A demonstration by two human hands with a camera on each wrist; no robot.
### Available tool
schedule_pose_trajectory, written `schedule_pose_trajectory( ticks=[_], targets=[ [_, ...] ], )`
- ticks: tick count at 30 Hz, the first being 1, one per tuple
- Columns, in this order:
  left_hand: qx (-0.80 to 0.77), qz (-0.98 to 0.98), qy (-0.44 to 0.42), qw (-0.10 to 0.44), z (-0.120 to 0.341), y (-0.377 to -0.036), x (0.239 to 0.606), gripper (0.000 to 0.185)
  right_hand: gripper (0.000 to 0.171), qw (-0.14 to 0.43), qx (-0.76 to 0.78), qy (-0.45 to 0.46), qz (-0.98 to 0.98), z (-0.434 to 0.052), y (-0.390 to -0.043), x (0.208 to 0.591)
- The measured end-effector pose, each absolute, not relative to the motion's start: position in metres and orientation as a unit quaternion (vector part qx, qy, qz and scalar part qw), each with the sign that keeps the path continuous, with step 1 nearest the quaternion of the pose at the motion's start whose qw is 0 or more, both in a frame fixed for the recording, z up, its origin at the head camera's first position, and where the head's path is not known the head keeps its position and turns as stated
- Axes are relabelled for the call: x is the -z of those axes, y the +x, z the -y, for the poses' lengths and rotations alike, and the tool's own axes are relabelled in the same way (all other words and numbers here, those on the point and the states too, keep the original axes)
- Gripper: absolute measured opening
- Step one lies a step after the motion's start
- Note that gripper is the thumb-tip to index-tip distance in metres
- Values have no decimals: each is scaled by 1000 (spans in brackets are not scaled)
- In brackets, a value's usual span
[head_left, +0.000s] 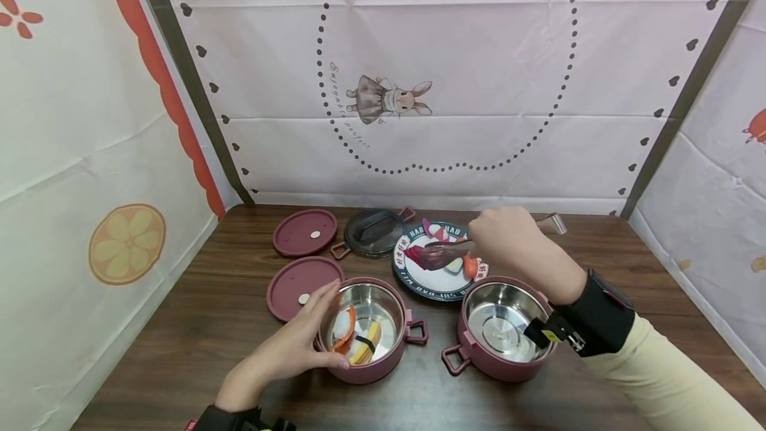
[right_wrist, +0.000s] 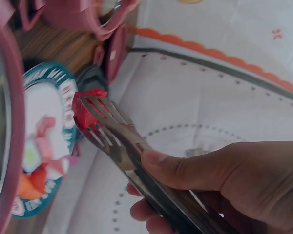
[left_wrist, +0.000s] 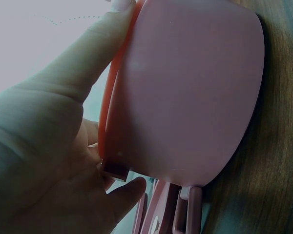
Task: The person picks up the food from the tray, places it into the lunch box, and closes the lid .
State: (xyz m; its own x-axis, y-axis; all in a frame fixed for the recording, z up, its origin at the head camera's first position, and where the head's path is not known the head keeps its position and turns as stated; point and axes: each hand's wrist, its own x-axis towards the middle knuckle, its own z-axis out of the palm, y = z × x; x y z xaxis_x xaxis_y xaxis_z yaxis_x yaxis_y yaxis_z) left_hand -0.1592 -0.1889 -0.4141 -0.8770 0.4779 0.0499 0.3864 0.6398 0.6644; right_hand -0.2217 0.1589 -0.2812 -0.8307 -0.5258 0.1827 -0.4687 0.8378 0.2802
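My left hand (head_left: 311,334) grips the left pink pot (head_left: 383,358) by its near-left side, thumb on the rim. The left wrist view shows that thumb and a finger curled round the pot wall (left_wrist: 185,97). Inside lie orange and yellow food pieces (head_left: 357,341). My right hand (head_left: 505,239) holds metal tongs (head_left: 450,245) over the plate (head_left: 419,283). The tongs (right_wrist: 117,134) pinch a dark red food piece (right_wrist: 84,111), also seen at the tong tips (head_left: 427,256). Several small food pieces remain on the plate (right_wrist: 33,83).
A second pink pot (head_left: 503,324) with a bare steel inside stands right of the first, under my right wrist. Two pink lids (head_left: 305,232) (head_left: 296,285) and a dark lid (head_left: 374,231) lie behind. Cloth walls enclose the wooden table (head_left: 179,324).
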Motion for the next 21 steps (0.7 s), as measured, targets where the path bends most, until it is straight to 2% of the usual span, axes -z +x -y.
schedule_pose_trajectory(
  ticks=[8, 14, 21],
  targets=[
    [-352, -902, 240, 68, 189, -159, 414, 118, 33, 115, 112, 301, 940, -139, -201, 266],
    [-354, -901, 240, 70, 189, -159, 414, 118, 29, 150, 131, 336, 920, -127, -189, 266],
    [-350, -903, 239, 69, 189, -159, 413, 119, 34, 174, 151, 349, 908, -118, -179, 267]
  ],
)
